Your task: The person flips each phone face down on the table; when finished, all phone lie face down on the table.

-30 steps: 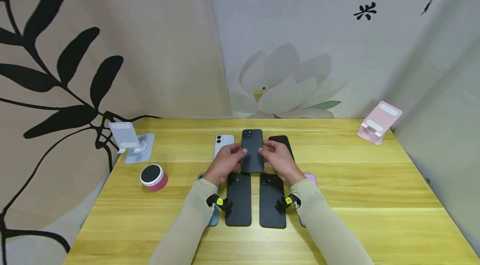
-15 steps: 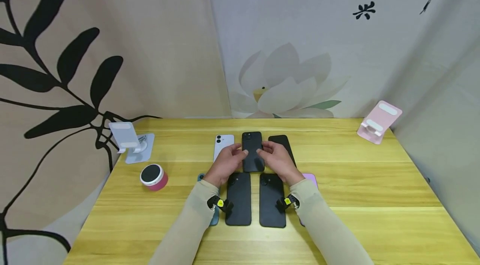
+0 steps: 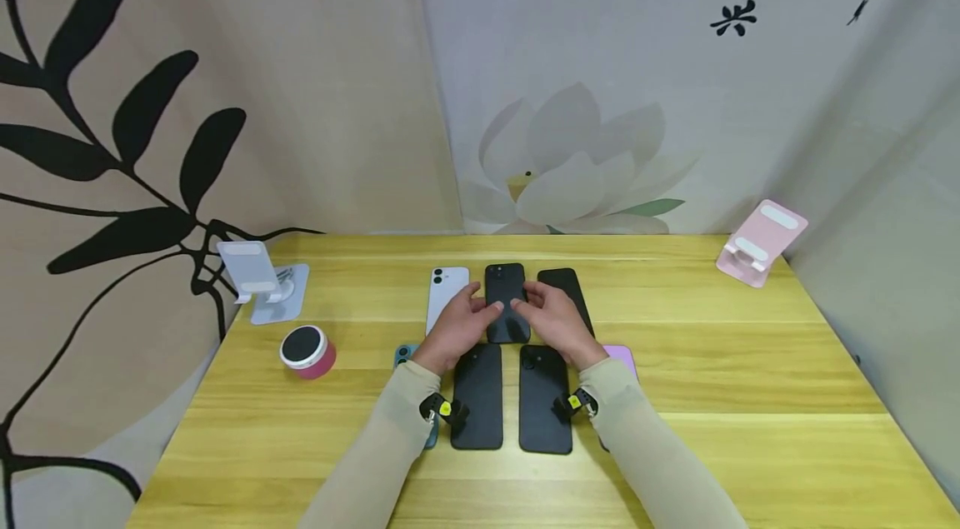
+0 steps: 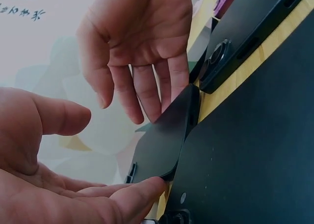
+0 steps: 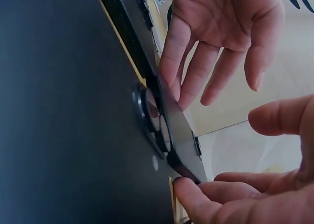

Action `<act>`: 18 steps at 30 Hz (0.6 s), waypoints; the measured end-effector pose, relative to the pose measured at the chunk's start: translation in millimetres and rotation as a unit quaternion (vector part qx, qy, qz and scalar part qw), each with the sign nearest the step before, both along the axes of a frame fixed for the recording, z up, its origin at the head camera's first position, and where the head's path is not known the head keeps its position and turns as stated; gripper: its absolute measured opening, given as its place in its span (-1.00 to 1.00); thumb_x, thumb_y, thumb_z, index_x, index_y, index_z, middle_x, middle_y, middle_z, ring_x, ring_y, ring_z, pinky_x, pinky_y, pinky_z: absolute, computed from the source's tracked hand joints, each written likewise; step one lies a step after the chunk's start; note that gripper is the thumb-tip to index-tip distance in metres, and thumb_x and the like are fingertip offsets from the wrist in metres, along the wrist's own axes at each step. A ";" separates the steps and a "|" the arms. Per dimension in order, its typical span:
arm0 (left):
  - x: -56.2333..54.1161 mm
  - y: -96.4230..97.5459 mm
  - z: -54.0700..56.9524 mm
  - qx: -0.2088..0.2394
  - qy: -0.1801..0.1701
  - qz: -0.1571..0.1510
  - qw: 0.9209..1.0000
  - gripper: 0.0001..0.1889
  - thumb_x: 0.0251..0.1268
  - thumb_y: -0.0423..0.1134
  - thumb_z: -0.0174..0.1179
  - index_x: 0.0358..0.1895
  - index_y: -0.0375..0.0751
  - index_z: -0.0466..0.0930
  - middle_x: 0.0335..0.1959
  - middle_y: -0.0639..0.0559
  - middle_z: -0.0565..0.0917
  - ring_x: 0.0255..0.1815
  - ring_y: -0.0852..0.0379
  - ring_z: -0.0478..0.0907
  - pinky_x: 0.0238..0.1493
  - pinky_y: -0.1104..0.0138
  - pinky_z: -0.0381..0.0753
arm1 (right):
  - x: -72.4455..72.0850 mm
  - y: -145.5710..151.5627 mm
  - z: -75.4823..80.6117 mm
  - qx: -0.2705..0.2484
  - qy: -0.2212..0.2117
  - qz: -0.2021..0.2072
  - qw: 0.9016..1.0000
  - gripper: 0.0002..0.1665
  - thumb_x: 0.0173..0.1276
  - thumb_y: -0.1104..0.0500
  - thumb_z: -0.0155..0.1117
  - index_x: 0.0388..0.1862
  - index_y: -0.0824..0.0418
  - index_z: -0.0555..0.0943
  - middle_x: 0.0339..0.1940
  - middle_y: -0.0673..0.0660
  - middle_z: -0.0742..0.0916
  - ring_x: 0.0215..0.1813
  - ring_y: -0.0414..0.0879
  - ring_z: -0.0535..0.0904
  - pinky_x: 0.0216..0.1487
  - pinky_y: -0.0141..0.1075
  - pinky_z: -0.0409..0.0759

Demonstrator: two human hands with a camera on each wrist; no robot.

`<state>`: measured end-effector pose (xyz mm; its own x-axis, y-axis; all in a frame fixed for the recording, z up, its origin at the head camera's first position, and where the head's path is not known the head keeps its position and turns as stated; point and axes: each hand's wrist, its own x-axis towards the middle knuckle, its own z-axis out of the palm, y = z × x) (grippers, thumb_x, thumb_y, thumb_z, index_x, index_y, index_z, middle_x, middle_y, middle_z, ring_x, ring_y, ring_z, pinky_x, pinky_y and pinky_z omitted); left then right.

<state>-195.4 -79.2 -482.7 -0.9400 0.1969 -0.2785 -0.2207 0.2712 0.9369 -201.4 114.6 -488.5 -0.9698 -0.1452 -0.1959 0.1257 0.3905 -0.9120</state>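
A dark phone (image 3: 507, 283) lies back up on the wooden table, in the middle of the far row. My left hand (image 3: 459, 327) is at its left edge and my right hand (image 3: 557, 319) at its right edge. In the left wrist view the left thumb (image 4: 68, 117) is off the phone, while fingertips stay right at its side. The right wrist view shows the right fingers (image 5: 196, 194) likewise at the edge, thumb lifted. A white phone (image 3: 447, 287) and a black phone (image 3: 567, 287) flank it. Two black phones, left (image 3: 477, 408) and right (image 3: 543, 412), lie nearer.
A blue phone (image 3: 403, 352) and a purple phone (image 3: 622, 356) lie partly under the forearms. On the left stand a pale phone stand (image 3: 251, 269) and a pink-and-white round object (image 3: 306, 350). A pink phone stand (image 3: 763, 237) is far right, before the curtain.
The dark phone has come down from slightly tilted to flat on the table. My left hand has eased slightly off its grip. The other phones have not moved.
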 end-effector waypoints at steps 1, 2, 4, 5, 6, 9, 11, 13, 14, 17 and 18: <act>0.5 0.4 0.3 0.000 0.000 -0.002 1.000 -0.17 0.64 -0.05 0.14 0.72 -0.28 -0.06 0.59 -0.39 0.35 0.56 -0.29 0.41 0.53 -0.21 0.39 | 0.4 0.1 0.3 0.001 0.000 0.001 1.000 -0.21 0.61 -0.01 0.24 0.66 0.30 0.28 0.64 0.31 0.43 0.64 0.22 0.36 0.57 0.16 0.40; 0.5 0.6 0.1 -0.001 0.002 -0.005 1.000 -0.17 0.64 -0.05 0.14 0.73 -0.29 -0.07 0.59 -0.39 0.35 0.56 -0.30 0.40 0.53 -0.22 0.39 | 0.6 0.3 0.4 0.003 0.000 0.001 1.000 -0.20 0.62 -0.01 0.24 0.66 0.30 0.28 0.64 0.31 0.43 0.64 0.22 0.36 0.57 0.16 0.40; 0.7 1.1 0.3 0.000 0.002 -0.006 1.000 -0.17 0.64 -0.05 0.14 0.72 -0.29 -0.07 0.59 -0.39 0.34 0.57 -0.30 0.39 0.54 -0.22 0.38 | 1.0 0.6 1.0 0.004 -0.001 0.005 1.000 -0.20 0.62 -0.02 0.23 0.66 0.31 0.28 0.64 0.32 0.43 0.64 0.22 0.36 0.57 0.16 0.40; 1.1 1.5 0.8 0.000 0.002 -0.006 1.000 -0.17 0.64 -0.05 0.14 0.72 -0.29 -0.07 0.59 -0.39 0.34 0.57 -0.30 0.39 0.53 -0.22 0.39 | 1.0 0.9 1.2 0.006 -0.001 0.009 1.000 -0.20 0.62 -0.02 0.23 0.66 0.31 0.27 0.64 0.32 0.43 0.64 0.22 0.36 0.57 0.16 0.40; 1.2 2.1 1.5 0.003 0.002 -0.009 1.000 -0.17 0.64 -0.05 0.14 0.72 -0.29 -0.07 0.60 -0.38 0.34 0.56 -0.29 0.40 0.53 -0.21 0.40 | 0.9 1.2 1.4 0.005 -0.001 0.012 1.000 -0.20 0.62 -0.02 0.22 0.66 0.32 0.27 0.64 0.32 0.42 0.64 0.22 0.36 0.58 0.17 0.39; 1.1 4.1 2.7 0.014 0.002 -0.019 1.000 -0.17 0.64 -0.06 0.15 0.72 -0.29 -0.07 0.59 -0.35 0.37 0.51 -0.25 0.48 0.49 -0.16 0.47 | 0.2 2.4 1.7 -0.004 -0.003 0.020 1.000 -0.21 0.63 -0.02 0.22 0.65 0.34 0.27 0.64 0.32 0.43 0.64 0.22 0.35 0.59 0.18 0.37; 1.2 5.1 3.8 0.017 0.001 -0.023 1.000 -0.18 0.64 -0.05 0.15 0.72 -0.28 -0.06 0.58 -0.33 0.39 0.47 -0.22 0.53 0.45 -0.13 0.52 | -0.5 3.6 1.3 -0.014 -0.004 0.021 1.000 -0.21 0.63 -0.01 0.22 0.65 0.34 0.27 0.63 0.33 0.43 0.64 0.23 0.36 0.59 0.18 0.36; 1.2 5.3 3.6 0.014 0.001 -0.020 1.000 -0.20 0.64 -0.05 0.15 0.71 -0.27 -0.02 0.58 -0.32 0.39 0.46 -0.21 0.53 0.43 -0.13 0.53 | -1.0 4.9 0.5 -0.023 -0.005 0.020 1.000 -0.22 0.63 0.00 0.22 0.64 0.34 0.29 0.61 0.33 0.45 0.63 0.23 0.37 0.59 0.17 0.37; 1.5 5.2 3.6 0.008 0.003 -0.015 1.000 -0.21 0.64 -0.05 0.16 0.71 -0.26 0.01 0.59 -0.32 0.38 0.48 -0.22 0.51 0.44 -0.14 0.53 | -1.0 5.7 0.2 -0.027 -0.005 0.018 0.999 -0.22 0.62 0.00 0.23 0.64 0.34 0.29 0.60 0.33 0.46 0.62 0.23 0.39 0.58 0.17 0.38; 2.7 5.4 4.1 -0.006 0.007 0.001 1.000 -0.22 0.62 -0.03 0.17 0.69 -0.24 0.06 0.61 -0.33 0.33 0.57 -0.26 0.39 0.50 -0.17 0.46 | -0.3 8.3 -0.3 -0.040 -0.004 0.017 0.999 -0.23 0.62 0.02 0.24 0.63 0.35 0.30 0.58 0.34 0.49 0.59 0.23 0.42 0.55 0.14 0.44; 3.3 5.8 4.5 -0.010 0.013 0.005 1.000 -0.24 0.62 -0.03 0.17 0.69 -0.25 0.08 0.61 -0.33 0.32 0.59 -0.27 0.36 0.51 -0.17 0.44 | 0.3 9.4 0.0 -0.043 -0.003 0.016 0.999 -0.24 0.62 0.03 0.24 0.63 0.35 0.31 0.57 0.34 0.50 0.57 0.23 0.44 0.53 0.13 0.47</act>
<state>-192.1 -73.4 -478.2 -0.9490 0.1826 -0.2571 -0.1985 0.2874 0.9370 -201.1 124.0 -488.5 -0.9631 -0.1929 -0.1876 0.1203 0.3149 -0.9415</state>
